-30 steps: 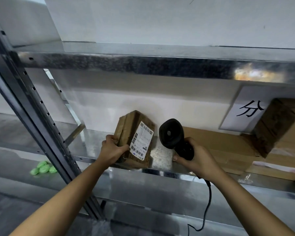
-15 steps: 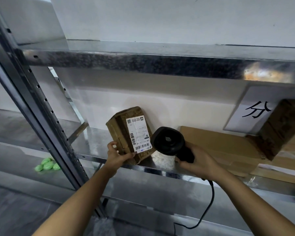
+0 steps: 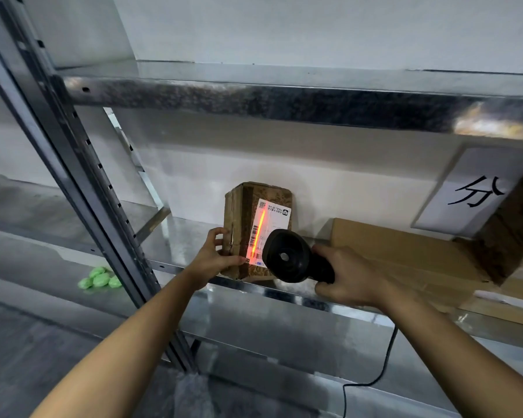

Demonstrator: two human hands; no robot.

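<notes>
Cardboard, brown and scuffed: the small taped parcel [image 3: 244, 212] stands upright near the shiny metal shelf's [image 3: 178, 236] front edge. It looks light and stiff, so the left hand [image 3: 215, 257] just grips its lower left side. The right hand [image 3: 347, 279] clasps the black handheld barcode scanner [image 3: 287, 256], its red beam on the white label [image 3: 274, 220].

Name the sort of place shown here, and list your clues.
Probably a parcel warehouse or sorting room: metal shelves, a labelled parcel lit by a handheld scanner, and another cardboard box.
</notes>
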